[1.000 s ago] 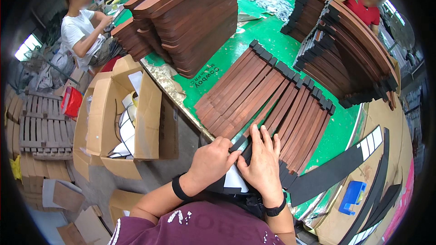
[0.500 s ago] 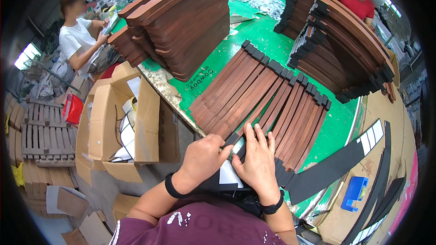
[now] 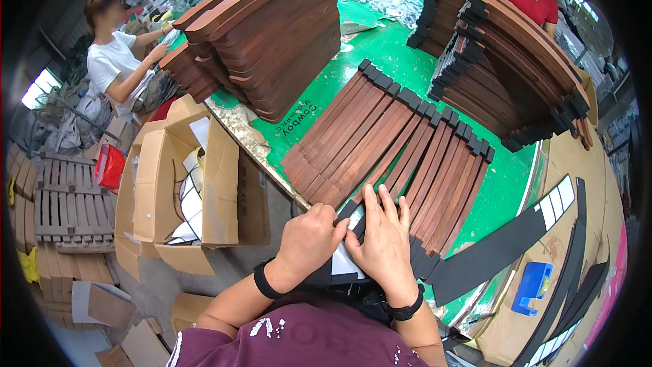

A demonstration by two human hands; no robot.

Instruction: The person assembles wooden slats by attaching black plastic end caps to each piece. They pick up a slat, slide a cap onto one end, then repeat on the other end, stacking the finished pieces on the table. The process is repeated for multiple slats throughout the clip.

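Reddish-brown wooden slats (image 3: 353, 137) lie side by side on a green table, their far ends wrapped in black. At their near ends my left hand (image 3: 304, 239) is closed, thumb and curled fingers pressing a black strip (image 3: 348, 209) against a slat's end. My right hand (image 3: 384, 241) rests on the neighbouring slats with its fingers stretched out, its thumb close to the left one. Beneath the hands shows a white sheet (image 3: 344, 263) with black at its edge. What lies under the right palm is hidden.
Tall stacks of slats stand at the far left (image 3: 272, 34) and far right (image 3: 509, 61). A black sheet with white patches (image 3: 492, 251) and a blue tape dispenser (image 3: 532, 289) are on the right. An open carton (image 3: 221, 197) stands left. Two other people work beyond the table.
My hands stay almost in place, the left still pressing at the slat's end. At the far left, the person in white has moved their hands.
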